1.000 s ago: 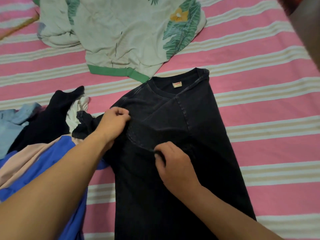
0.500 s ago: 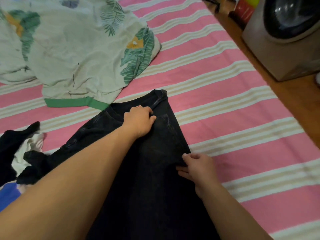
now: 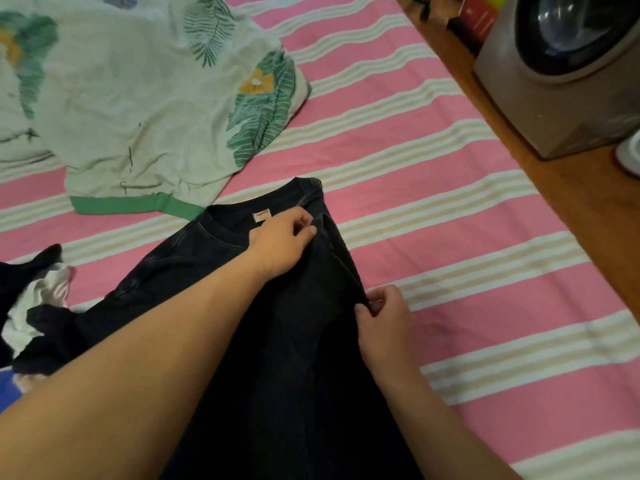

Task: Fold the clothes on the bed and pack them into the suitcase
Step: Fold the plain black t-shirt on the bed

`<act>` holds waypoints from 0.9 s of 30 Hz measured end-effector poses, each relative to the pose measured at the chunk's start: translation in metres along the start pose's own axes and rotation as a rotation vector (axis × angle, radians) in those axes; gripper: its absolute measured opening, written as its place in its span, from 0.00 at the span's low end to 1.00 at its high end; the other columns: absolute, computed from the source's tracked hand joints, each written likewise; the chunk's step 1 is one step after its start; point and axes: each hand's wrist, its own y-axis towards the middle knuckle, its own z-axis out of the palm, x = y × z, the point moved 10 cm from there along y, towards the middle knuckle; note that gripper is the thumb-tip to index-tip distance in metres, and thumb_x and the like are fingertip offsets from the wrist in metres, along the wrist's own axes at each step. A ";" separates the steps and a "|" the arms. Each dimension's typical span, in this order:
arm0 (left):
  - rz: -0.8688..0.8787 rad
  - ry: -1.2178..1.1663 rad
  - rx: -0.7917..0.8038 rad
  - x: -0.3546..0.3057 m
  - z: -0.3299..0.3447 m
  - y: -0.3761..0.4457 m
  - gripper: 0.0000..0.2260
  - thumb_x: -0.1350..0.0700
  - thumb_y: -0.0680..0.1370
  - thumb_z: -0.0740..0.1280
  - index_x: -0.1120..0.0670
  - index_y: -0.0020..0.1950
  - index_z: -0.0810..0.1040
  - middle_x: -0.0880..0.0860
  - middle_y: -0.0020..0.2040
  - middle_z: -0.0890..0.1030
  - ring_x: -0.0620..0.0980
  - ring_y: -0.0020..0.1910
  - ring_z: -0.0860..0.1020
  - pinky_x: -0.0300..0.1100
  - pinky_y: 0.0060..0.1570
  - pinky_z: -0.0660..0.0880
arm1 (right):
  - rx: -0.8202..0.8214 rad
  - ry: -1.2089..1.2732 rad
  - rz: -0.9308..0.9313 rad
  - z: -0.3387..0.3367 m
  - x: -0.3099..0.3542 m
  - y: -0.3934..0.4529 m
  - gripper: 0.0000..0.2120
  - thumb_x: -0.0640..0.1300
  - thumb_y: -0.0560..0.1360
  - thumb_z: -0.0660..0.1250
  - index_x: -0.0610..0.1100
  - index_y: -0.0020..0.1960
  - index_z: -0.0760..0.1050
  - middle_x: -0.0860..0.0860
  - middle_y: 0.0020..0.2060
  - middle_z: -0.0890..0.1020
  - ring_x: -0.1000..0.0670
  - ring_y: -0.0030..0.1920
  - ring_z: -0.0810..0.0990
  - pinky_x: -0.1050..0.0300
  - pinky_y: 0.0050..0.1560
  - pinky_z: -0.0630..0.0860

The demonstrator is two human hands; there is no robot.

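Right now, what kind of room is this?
Probably a bedroom at home, perhaps doubling as laundry space: a pink striped bed sheet strewn with clothes, and a grey front-loading washing machine on the wooden floor.

Bed sheet (image 3: 433, 188): pink, with white and beige stripes. T-shirt (image 3: 287, 358): black, plain; neck label (image 3: 262, 215): white with red print. Upper-left garment (image 3: 138, 109): pale green, printed with dark green leaves and yellow-orange flowers; hem band solid green. Left-edge pile (image 3: 31, 306): black, white and blue fabrics. Floor (image 3: 588, 188): brown wood. Washing machine (image 3: 561, 81): grey, dark door.
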 end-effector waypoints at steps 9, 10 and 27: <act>-0.465 0.031 -0.272 0.089 -0.028 -0.057 0.24 0.41 0.81 0.63 0.55 0.70 0.69 0.58 0.66 0.73 0.60 0.64 0.74 0.57 0.63 0.72 | -0.100 -0.415 -0.300 -0.007 0.027 -0.002 0.17 0.46 0.78 0.67 0.44 0.65 0.71 0.46 0.59 0.72 0.45 0.53 0.74 0.45 0.55 0.75; -0.518 -0.055 -0.205 0.100 -0.023 -0.056 0.22 0.41 0.81 0.65 0.55 0.67 0.70 0.57 0.64 0.75 0.60 0.62 0.75 0.54 0.62 0.73 | -0.091 -0.482 -0.406 0.000 0.035 -0.005 0.19 0.45 0.78 0.66 0.44 0.68 0.70 0.45 0.62 0.71 0.43 0.57 0.72 0.44 0.59 0.74; -0.031 0.173 -0.321 0.024 0.025 -0.182 0.23 0.42 0.77 0.67 0.50 0.70 0.71 0.51 0.63 0.71 0.52 0.60 0.73 0.49 0.59 0.74 | 0.311 -1.095 -0.883 0.109 0.081 0.051 0.29 0.59 0.84 0.50 0.54 0.82 0.50 0.48 0.82 0.48 0.39 0.81 0.46 0.39 0.78 0.47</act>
